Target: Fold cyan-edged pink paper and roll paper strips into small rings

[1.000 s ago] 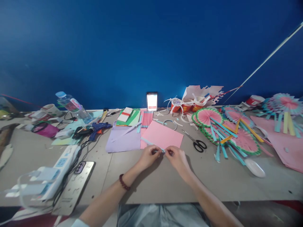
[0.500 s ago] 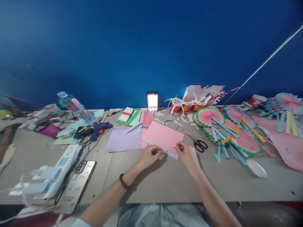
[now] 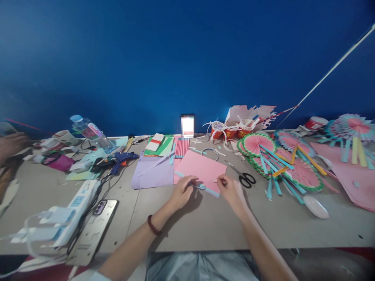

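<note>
A pink paper sheet lies at an angle in front of me, with a light blue strip along its near edge. My left hand is by that edge, thumb and forefinger curved and apart. Beside its fingertips, a loose, curled part of the blue strip shows; whether they touch it is hard to see. My right hand rests at the sheet's right side, its fingers pinched on a small white piece. Black-handled scissors lie just right of the sheet.
Pleated paper fans cover the right side. Purple paper, a blue glue gun, a power strip and a phone are on the left. Red cups stand at the back. Another person's hand is at far left.
My left hand has drawn back left from the blue strip, and its fingers have parted. The right hand has stayed about the same. Another person's hand has appeared at far left.
</note>
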The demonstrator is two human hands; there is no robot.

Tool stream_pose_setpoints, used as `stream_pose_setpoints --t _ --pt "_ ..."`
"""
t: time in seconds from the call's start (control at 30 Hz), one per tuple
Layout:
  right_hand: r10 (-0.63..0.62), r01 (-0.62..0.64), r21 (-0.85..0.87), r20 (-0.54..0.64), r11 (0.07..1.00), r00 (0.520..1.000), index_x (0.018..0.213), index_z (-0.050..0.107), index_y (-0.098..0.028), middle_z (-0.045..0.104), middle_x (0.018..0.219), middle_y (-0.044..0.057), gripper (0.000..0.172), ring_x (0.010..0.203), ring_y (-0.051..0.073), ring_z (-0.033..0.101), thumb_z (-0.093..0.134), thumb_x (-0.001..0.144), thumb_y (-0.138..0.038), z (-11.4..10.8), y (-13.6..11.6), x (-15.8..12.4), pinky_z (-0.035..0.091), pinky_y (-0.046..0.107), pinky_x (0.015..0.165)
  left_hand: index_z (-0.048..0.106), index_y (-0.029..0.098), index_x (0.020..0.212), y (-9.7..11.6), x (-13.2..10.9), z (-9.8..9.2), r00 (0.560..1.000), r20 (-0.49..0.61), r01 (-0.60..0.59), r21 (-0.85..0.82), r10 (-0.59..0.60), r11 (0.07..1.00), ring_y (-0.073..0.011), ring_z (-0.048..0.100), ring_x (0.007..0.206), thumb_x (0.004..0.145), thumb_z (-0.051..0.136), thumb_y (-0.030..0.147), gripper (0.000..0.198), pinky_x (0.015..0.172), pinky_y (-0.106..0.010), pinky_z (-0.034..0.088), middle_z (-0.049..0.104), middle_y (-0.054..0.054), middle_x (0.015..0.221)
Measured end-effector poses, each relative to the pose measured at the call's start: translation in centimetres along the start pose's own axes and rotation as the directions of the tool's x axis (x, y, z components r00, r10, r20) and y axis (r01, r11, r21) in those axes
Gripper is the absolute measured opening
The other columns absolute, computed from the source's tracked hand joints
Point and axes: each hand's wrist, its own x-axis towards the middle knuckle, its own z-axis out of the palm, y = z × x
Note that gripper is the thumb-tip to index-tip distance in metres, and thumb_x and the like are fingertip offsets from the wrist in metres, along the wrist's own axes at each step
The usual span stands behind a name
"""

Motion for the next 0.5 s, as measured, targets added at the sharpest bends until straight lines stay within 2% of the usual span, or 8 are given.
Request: stream_pose_setpoints --t 0.1,0.2,0.37,0.5 --pt "0.008 -0.008 0.011 0.008 1.0 1.0 0.076 0.066 -0.02 0.072 0.072 0.005 0.023 0.064 0.018 0.065 0.046 0.08 -0.032 0.0 0.0 0.0 0.043 0.025 0.06 0.068 0.017 0.088 -0.2 0.2 0.1 0.996 0.076 -0.068 0.207 0.053 0.976 -0.0208 0.058 0.087 0.071 0.042 0.008 0.032 0.083 -0.037 0.042 0.066 -0.006 0.085" --pt "0.009 -0.009 0.004 0.017 1.0 1.0 0.077 0.066 -0.02 0.073 0.073 0.005 0.023 0.066 0.019 0.066 0.046 0.08 -0.032 0.0 0.0 0.0 0.043 0.025 0.061 0.069 0.018 0.092 -0.1 0.1 0.3 0.991 0.125 -0.092 0.345 0.051 0.934 -0.0215 0.054 0.087 0.071 0.042 0.009 0.036 0.083 -0.038 0.04 0.063 -0.006 0.084" --pt "0.004 -0.004 0.001 0.032 1.0 0.999 0.077 0.066 -0.02 0.072 0.073 0.005 0.023 0.066 0.019 0.066 0.046 0.081 -0.031 0.0 0.0 -0.1 0.041 0.025 0.061 0.069 0.021 0.105 0.6 0.1 0.3 0.979 0.19 -0.138 0.36 0.073 0.923 -0.0219 0.051 0.094 0.073 0.04 0.009 0.044 0.084 -0.038 0.038 0.06 -0.006 0.093" --pt "0.021 -0.02 -0.019 0.046 1.0 0.999 0.076 0.065 -0.02 0.073 0.074 0.007 0.022 0.068 0.02 0.067 0.046 0.081 -0.03 -0.1 -0.1 -0.1 0.04 0.026 0.061 0.068 0.02 0.11 1.0 0.0 0.4 0.972 0.222 -0.164 0.405 0.077 0.9 -0.0225 0.05 0.093 0.076 0.041 0.012 0.045 0.083 -0.039 0.037 0.058 -0.007 0.091"
